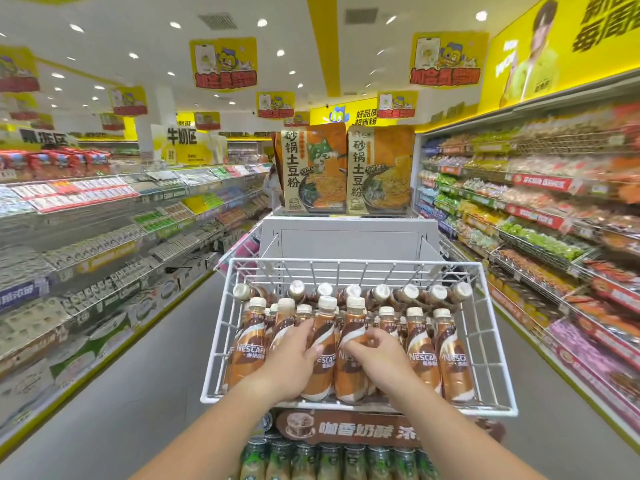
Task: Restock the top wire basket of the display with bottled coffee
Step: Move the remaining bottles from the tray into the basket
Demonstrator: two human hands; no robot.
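The white top wire basket (221, 327) holds several brown bottled coffees with cream caps, some upright at the front, others lying at the back (381, 293). My left hand (294, 355) grips one upright bottle (323, 362) in the front row, fingers curled round its body. My right hand (379, 355) grips the neighbouring upright bottle (351, 372), fingers wrapped over its shoulder. Both hands are inside the basket.
Below the basket a brown sign (349, 429) sits above a lower row of green-labelled bottles (329, 462). Two large noodle packs (311, 168) stand on top of the display. Stocked shelves line the aisle left (104, 220) and right (536, 220).
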